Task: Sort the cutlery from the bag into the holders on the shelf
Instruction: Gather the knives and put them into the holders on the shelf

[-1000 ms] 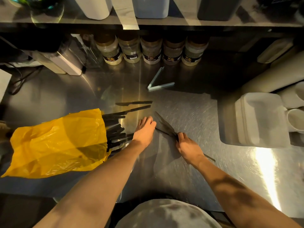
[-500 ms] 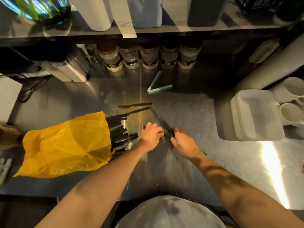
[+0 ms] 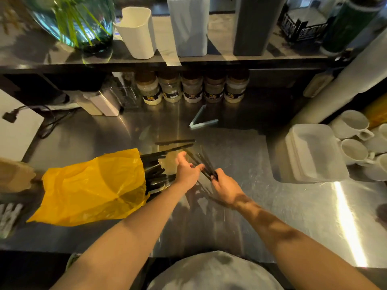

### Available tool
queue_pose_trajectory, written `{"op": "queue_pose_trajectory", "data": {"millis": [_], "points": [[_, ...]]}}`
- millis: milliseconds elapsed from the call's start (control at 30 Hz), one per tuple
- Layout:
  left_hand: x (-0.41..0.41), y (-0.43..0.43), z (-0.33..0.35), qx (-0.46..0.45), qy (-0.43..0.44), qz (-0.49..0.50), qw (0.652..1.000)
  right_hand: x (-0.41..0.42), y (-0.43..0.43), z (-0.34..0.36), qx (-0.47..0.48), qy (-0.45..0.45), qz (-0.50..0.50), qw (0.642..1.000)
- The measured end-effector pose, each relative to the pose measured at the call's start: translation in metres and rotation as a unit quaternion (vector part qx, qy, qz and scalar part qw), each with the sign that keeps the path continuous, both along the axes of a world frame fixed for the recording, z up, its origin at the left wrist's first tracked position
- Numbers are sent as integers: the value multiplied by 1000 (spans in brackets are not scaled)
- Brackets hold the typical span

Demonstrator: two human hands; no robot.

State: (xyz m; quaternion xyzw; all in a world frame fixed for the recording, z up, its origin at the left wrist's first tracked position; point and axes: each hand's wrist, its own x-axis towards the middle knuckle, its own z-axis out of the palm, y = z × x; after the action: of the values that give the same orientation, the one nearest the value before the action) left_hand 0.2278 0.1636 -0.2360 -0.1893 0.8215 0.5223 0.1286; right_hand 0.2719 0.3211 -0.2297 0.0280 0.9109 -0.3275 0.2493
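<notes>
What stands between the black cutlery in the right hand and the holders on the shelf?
Nothing visible. The right hand grips the black cutlery above the counter, and the holders stand on the shelf beyond.

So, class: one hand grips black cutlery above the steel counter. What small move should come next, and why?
Probably squaring the bundle. The right hand grips several black cutlery pieces that fan apart, and the left hand touches their splayed ends. Pressing those ends together would likely let the bundle drop cleanly into one of the holders on the shelf.
</notes>
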Motion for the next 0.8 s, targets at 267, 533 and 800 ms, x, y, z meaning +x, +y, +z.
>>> {"op": "queue_pose_trajectory", "data": {"millis": [267, 533, 800], "points": [[-30, -24, 26, 373, -80, 267, 885, 18, -33, 19, -147, 42, -49, 987], [-45, -52, 55, 279, -73, 169, 942, 23, -65, 18, -227, -43, -119, 966], [-30, -52, 52, 233, -75, 55, 968, 20, -92, 26, -275, -87, -191, 938]]}}
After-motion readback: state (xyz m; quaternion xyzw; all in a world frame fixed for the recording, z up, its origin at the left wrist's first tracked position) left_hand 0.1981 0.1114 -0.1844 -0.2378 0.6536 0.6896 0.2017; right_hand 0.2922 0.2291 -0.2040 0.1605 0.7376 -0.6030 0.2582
